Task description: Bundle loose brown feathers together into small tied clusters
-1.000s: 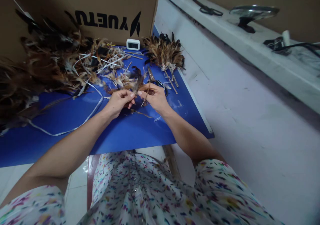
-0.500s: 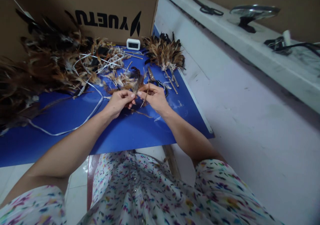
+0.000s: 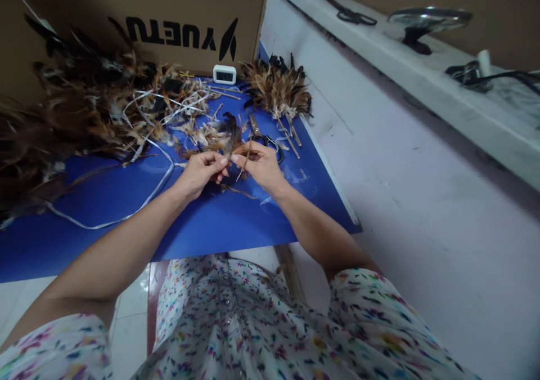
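My left hand (image 3: 205, 173) and my right hand (image 3: 260, 166) meet above the blue table (image 3: 236, 222), fingertips almost touching. Between them stands a small bunch of feathers (image 3: 231, 132), dark at the curled tip and brown lower down, pinched at its base by both hands. A thin brown stick (image 3: 247, 157) crosses the fingers of my right hand; whether they grip it is hard to tell. Just beyond that hand lie scissors (image 3: 255, 125), their black handles partly hidden. Loose pale and brown feathers (image 3: 202, 132) are scattered behind my left hand.
A large feather heap (image 3: 93, 104) covers the left side, with white string (image 3: 158, 188) trailing from it. Bundled feathers on sticks (image 3: 278, 87) lie at the back right. A white digital clock (image 3: 224, 75) stands before a cardboard box (image 3: 177, 3). A wall (image 3: 379, 155) borders the right.
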`<act>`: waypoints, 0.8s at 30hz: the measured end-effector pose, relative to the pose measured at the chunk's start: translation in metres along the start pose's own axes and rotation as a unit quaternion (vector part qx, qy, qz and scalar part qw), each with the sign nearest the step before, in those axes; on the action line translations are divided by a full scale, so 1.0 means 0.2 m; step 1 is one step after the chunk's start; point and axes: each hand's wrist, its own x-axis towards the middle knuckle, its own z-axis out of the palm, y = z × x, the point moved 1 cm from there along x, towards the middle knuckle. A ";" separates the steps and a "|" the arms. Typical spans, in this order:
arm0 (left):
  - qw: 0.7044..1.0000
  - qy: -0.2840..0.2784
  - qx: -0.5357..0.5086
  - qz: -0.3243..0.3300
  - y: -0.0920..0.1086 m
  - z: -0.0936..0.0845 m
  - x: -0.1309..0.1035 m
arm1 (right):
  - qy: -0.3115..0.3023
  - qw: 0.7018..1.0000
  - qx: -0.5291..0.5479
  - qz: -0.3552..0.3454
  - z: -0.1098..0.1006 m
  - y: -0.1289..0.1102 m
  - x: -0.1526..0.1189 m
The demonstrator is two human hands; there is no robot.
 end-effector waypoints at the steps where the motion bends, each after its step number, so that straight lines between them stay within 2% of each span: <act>1: 1.000 0.000 0.000 0.001 0.00 0.00 0.00 | -0.001 1.000 0.001 0.000 0.00 0.00 0.00; 10: 1.000 -0.001 -0.005 0.006 -0.01 0.00 0.00 | -0.007 1.000 0.021 0.006 0.00 0.02 0.00; 17: 1.000 -0.012 0.009 0.012 -0.01 -0.01 0.01 | -0.015 0.998 0.035 0.046 0.00 0.01 -0.01; 24: 1.000 -0.013 0.008 0.011 -0.01 -0.01 0.01 | -0.018 0.997 0.046 0.051 0.01 0.00 -0.01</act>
